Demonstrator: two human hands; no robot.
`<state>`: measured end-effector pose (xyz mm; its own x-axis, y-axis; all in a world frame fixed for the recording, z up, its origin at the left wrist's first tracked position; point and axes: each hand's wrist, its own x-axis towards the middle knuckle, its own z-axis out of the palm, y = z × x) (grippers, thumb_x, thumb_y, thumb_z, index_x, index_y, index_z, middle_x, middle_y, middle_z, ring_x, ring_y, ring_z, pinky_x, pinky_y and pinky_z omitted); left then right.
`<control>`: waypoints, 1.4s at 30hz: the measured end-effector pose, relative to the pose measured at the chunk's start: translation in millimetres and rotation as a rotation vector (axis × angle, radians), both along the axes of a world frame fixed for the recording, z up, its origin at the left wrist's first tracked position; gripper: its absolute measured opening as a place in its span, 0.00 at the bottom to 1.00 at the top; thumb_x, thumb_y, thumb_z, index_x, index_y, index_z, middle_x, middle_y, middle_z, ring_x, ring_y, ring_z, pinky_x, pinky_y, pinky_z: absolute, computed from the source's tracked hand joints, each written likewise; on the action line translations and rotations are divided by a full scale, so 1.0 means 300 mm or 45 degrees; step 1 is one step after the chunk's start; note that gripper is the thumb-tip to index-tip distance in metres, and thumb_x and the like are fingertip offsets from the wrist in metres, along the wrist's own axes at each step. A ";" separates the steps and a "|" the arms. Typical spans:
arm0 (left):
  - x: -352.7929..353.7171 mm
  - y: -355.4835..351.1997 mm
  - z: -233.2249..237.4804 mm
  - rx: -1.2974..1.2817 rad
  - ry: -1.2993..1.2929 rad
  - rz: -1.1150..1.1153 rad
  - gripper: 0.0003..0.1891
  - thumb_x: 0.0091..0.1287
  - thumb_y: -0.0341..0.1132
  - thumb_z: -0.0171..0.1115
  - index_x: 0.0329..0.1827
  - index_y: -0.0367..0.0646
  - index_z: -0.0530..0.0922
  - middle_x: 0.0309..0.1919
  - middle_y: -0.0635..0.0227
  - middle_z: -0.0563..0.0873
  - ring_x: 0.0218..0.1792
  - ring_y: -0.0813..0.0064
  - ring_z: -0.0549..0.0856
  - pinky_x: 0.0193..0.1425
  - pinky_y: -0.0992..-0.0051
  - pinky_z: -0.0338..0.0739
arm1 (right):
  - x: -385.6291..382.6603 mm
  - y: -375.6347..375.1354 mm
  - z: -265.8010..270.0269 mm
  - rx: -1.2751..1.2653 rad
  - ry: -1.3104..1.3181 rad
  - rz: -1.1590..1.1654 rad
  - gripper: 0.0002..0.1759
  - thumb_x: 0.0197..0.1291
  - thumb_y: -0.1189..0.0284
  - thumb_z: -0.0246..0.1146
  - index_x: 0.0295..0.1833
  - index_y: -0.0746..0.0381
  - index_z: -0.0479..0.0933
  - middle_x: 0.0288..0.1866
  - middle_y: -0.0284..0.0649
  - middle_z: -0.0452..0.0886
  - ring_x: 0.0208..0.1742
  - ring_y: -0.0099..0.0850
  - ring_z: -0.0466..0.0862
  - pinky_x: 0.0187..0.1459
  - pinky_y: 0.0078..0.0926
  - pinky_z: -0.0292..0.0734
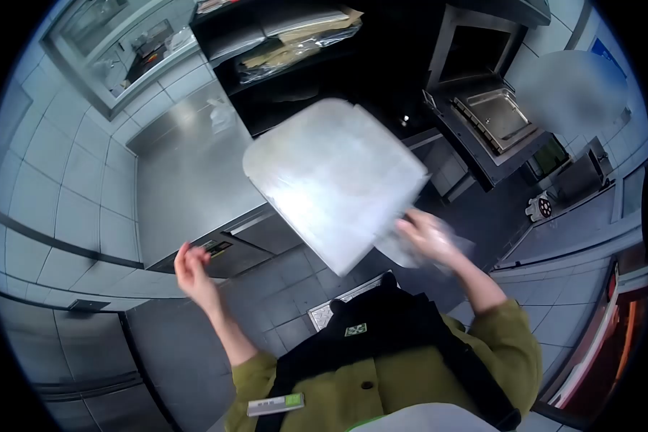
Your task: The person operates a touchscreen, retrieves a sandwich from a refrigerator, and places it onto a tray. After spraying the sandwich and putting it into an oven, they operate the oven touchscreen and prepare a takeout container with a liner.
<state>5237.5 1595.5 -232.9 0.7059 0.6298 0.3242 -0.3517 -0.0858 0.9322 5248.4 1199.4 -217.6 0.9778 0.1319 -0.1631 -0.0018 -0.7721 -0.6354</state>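
To the right of the counter (194, 173), 1 pale panel (338, 180) appears raised, its near-left edge overlapping the counter's border in view; set-down on the counter is not done. Hands: 2. The right hand (430, 236), farther from the counter, is at the panel's edge; blur prevents confirming its grip. 1 translucent sheet (399, 248) lies beside it. The left hand (194, 275), near the counter's front edge, is empty, fingers loosely curled and open.

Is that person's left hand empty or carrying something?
Empty. The left hand hovers with loosely curled fingers and nothing visible in its grasp; the large, pale silvery panel is at the right hand.
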 end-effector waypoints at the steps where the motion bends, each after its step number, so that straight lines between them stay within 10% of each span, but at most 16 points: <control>1: -0.077 0.062 -0.013 -0.056 0.023 0.055 0.14 0.70 0.33 0.48 0.53 0.35 0.71 0.27 0.71 0.77 0.29 0.85 0.74 0.39 0.84 0.71 | 0.076 0.041 -0.161 0.070 -0.085 0.065 0.25 0.61 0.54 0.50 0.46 0.68 0.73 0.38 0.54 0.78 0.42 0.48 0.78 0.43 0.39 0.72; 9: -0.791 0.314 -0.155 -0.180 0.394 0.784 0.13 0.68 0.35 0.51 0.53 0.43 0.73 0.30 0.76 0.77 0.31 0.87 0.73 0.40 0.85 0.68 | 0.465 0.329 -0.539 -0.110 0.148 -0.128 0.31 0.62 0.50 0.41 0.54 0.66 0.70 0.59 0.54 0.68 0.61 0.47 0.69 0.60 0.43 0.64; 15: -0.697 0.170 -0.137 -0.262 0.344 0.686 0.13 0.68 0.36 0.50 0.52 0.42 0.73 0.30 0.75 0.76 0.32 0.86 0.72 0.39 0.85 0.67 | 0.582 0.287 -0.514 -0.063 -0.094 -0.261 0.21 0.60 0.62 0.46 0.40 0.65 0.79 0.42 0.54 0.79 0.48 0.47 0.78 0.51 0.38 0.72; 17: -0.612 0.105 -0.121 -0.227 0.318 0.577 0.13 0.68 0.36 0.51 0.51 0.41 0.73 0.32 0.74 0.75 0.33 0.85 0.73 0.39 0.85 0.67 | 0.547 0.131 -0.609 0.293 -0.841 -0.332 0.13 0.57 0.71 0.52 0.41 0.68 0.77 0.37 0.50 0.81 0.40 0.45 0.81 0.46 0.35 0.76; 21: -0.550 0.127 -0.221 -0.155 0.206 0.532 0.14 0.68 0.35 0.51 0.53 0.40 0.72 0.34 0.73 0.76 0.35 0.82 0.73 0.43 0.83 0.69 | 0.531 -0.497 -0.835 2.387 -0.001 -0.931 0.17 0.59 0.69 0.52 0.50 0.69 0.70 0.46 0.50 0.77 0.50 0.38 0.78 0.49 0.36 0.76; 23: -0.442 -0.050 -0.128 -0.028 0.140 0.699 0.14 0.65 0.34 0.55 0.46 0.30 0.74 0.31 0.52 0.79 0.29 0.59 0.78 0.32 0.69 0.73 | 0.419 -0.764 -0.655 3.017 -0.143 -0.893 0.26 0.60 0.53 0.43 0.51 0.62 0.69 0.50 0.41 0.75 0.51 0.39 0.75 0.56 0.42 0.69; 24: -0.374 -0.157 -0.076 0.078 0.237 0.792 0.12 0.65 0.32 0.54 0.47 0.34 0.75 0.33 0.57 0.79 0.33 0.67 0.79 0.36 0.73 0.73 | 0.423 -0.887 -0.612 2.557 -0.287 -1.034 0.27 0.60 0.51 0.44 0.53 0.60 0.69 0.53 0.41 0.73 0.56 0.38 0.70 0.56 0.39 0.67; 25: -0.311 -0.229 -0.071 0.039 0.198 0.718 0.13 0.66 0.33 0.53 0.49 0.36 0.74 0.34 0.62 0.78 0.34 0.72 0.77 0.39 0.76 0.72 | 0.455 -1.025 -0.667 1.988 -0.548 -0.506 0.27 0.60 0.48 0.43 0.53 0.57 0.69 0.55 0.40 0.71 0.59 0.35 0.67 0.55 0.36 0.67; 37: 0.316 -1.212 0.285 -0.002 -0.384 0.150 0.13 0.69 0.33 0.48 0.53 0.39 0.71 0.37 0.69 0.76 0.34 0.81 0.73 0.42 0.81 0.69 | 0.474 -1.253 -0.083 2.918 -0.287 -0.541 0.30 0.59 0.48 0.52 0.58 0.59 0.63 0.56 0.41 0.69 0.56 0.37 0.70 0.59 0.38 0.66; 39: 0.345 -1.318 0.353 0.007 -0.454 0.164 0.12 0.69 0.33 0.48 0.52 0.38 0.71 0.36 0.69 0.77 0.33 0.82 0.73 0.41 0.82 0.70 | 0.530 -1.316 -0.104 3.220 0.037 0.091 0.21 0.58 0.58 0.58 0.45 0.65 0.69 0.45 0.46 0.72 0.53 0.45 0.71 0.59 0.43 0.66; 42: 0.421 -1.395 0.353 0.074 -0.506 0.071 0.12 0.69 0.31 0.47 0.52 0.37 0.71 0.36 0.68 0.77 0.32 0.83 0.72 0.39 0.83 0.70 | 0.587 -1.313 0.138 2.906 0.042 0.008 0.11 0.55 0.74 0.54 0.44 0.66 0.69 0.43 0.47 0.74 0.53 0.41 0.73 0.59 0.36 0.66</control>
